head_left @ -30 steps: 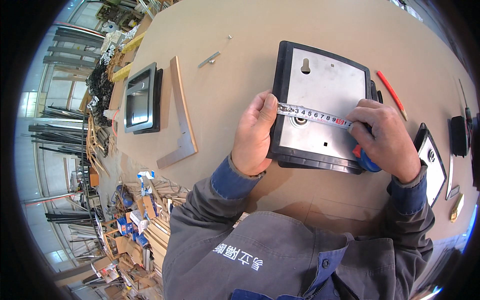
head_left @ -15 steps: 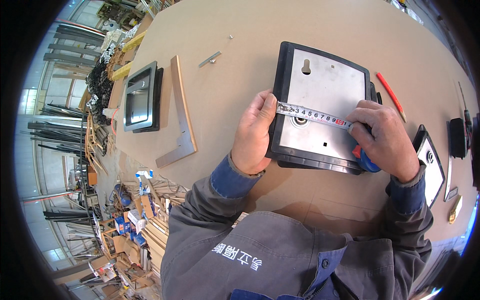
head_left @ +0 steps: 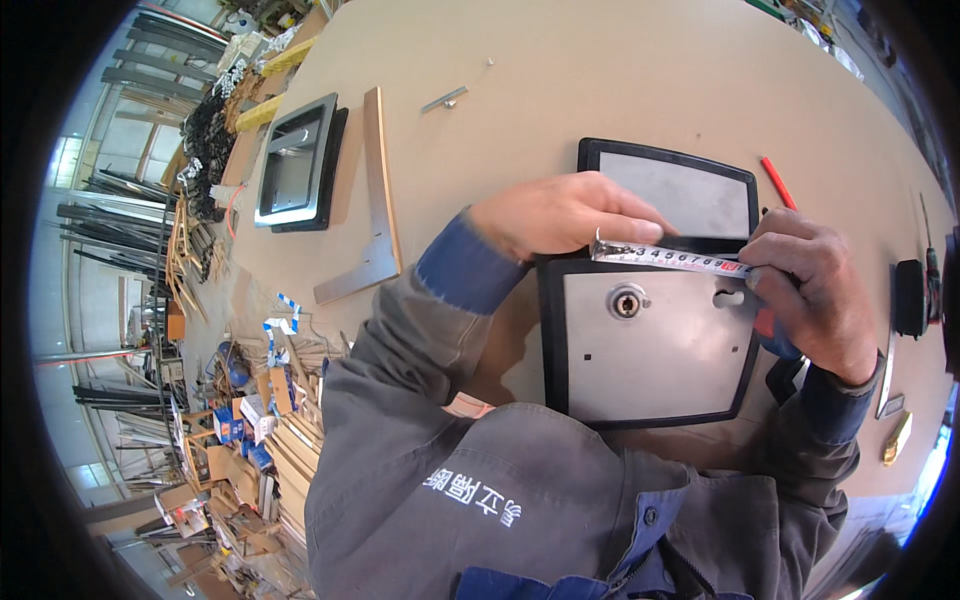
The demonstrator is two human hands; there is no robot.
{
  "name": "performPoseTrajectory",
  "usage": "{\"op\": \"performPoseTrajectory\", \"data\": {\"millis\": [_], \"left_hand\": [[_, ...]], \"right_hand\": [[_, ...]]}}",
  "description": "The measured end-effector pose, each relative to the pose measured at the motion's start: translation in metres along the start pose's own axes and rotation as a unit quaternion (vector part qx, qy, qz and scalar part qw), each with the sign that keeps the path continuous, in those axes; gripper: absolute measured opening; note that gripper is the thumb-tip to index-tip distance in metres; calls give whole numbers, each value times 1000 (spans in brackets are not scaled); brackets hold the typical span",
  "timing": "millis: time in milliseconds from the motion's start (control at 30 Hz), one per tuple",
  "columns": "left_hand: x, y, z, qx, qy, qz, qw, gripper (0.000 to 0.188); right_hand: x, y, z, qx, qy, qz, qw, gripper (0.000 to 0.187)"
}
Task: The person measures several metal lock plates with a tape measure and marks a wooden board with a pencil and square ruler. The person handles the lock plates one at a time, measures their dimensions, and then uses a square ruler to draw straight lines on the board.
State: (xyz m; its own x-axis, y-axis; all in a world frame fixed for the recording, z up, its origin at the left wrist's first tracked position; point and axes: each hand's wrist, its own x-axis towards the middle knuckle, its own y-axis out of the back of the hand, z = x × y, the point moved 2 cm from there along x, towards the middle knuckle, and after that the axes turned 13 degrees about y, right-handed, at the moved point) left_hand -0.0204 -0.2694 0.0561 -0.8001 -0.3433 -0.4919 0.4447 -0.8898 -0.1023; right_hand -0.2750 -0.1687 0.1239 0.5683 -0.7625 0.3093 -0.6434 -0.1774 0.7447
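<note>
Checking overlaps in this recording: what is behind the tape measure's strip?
Black edging shows just above the strip, and the nearer silver panel below. What is directly behind the strip is covered; the right hand hides more at its right end.

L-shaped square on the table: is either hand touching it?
No, the L-shaped square lies on the table, left of both the left hand and right hand.

This is a workshop: long bars (head_left: 115, 218) lie stacked at nine o'clock, timber scraps (head_left: 297, 450) and cartons (head_left: 229, 426) clutter eight, and the broad table (head_left: 520, 110) bears a square (head_left: 378, 215) at ten; the tape measure (head_left: 680, 259) and screwdriver (head_left: 932, 284) are at three.
</note>
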Motion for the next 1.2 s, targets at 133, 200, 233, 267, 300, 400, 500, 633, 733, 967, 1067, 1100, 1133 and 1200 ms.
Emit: {"op": "performPoseTrajectory", "data": {"millis": [133, 200, 233, 267, 300, 400, 500, 633, 733, 967, 1067, 1100, 1133, 1200], "left_hand": [[22, 1, 2, 99, -27, -8, 995, 41], [25, 7, 1, 137, -45, 23, 989, 37], [25, 8, 0, 129, -64, 36, 989, 34], [26, 10, 1, 152, -71, 45, 985, 34], [26, 11, 5, 175, -77, 54, 980, 33], [27, 12, 6, 198, -88, 70, 974, 31], [28, 15, 6, 205, -74, 71, 973, 31], [30, 15, 8, 210, -57, 75, 973, 31], [31, 17, 7, 225, -58, 80, 969, 31], [33, 18, 0, 180, -44, 71, 980, 30], [35, 18, -1, 179, -56, 78, 979, 32], [36, 19, -2, 177, -57, 76, 980, 32], [36, 19, -2, 175, -57, 74, 980, 32], [36, 19, -3, 172, -56, 71, 981, 32]], "right_hand": [[3, -14, -2, -27, 2, -17, 999, 15], [4, -23, 2, -44, 6, -26, 999, 16], [6, -27, 4, -57, 15, -31, 998, 17], [5, -30, 7, -63, 12, -29, 998, 17], [3, -33, 8, -69, 10, -28, 997, 18], [4, -33, 7, -72, 2, -47, 996, 19], [6, -32, 6, -66, 10, -47, 997, 19], [6, -33, 6, -69, -2, -44, 997, 19], [4, -35, 10, -66, -7, -38, 997, 19], [4, -35, 11, -63, -2, -33, 997, 17], [1, -41, 16, -71, 4, -15, 997, 16], [2, -41, 16, -70, 5, -14, 997, 16], [2, -40, 17, -69, 7, -13, 998, 16], [1, -40, 16, -68, 9, -11, 998, 16]]}}
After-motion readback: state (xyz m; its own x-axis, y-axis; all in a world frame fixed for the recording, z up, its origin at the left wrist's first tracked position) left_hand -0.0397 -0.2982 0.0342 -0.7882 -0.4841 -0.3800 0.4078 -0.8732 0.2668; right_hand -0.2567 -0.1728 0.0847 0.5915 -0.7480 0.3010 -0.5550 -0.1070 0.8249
